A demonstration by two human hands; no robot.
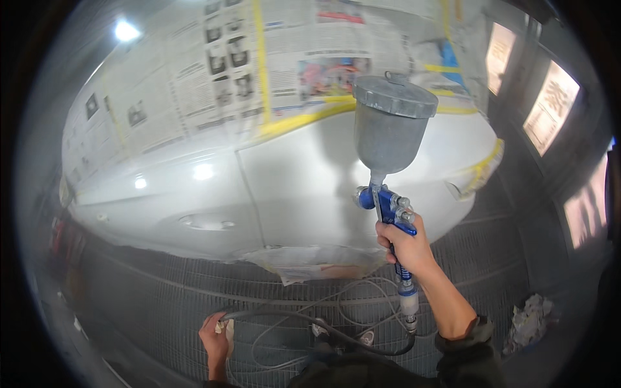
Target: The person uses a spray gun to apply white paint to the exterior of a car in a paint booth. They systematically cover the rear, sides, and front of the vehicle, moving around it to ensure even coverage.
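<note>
A blue spray gun with a grey lidded paint cup on top is gripped in my right hand. Its nozzle faces the white car body, close to the rear side panel. From the bottom of the gun's handle a dark air hose loops down and across to my left hand. That hand is closed around the hose, with a pale crumpled cloth or paper also in it. Newspaper sheets and yellow masking tape cover the car's upper part.
Dark metal grating forms the floor, with thin coiled hoses lying near my feet. Crumpled paper lies at the lower right. Masking paper hangs along the car's lower edge. Lit windows line the right wall.
</note>
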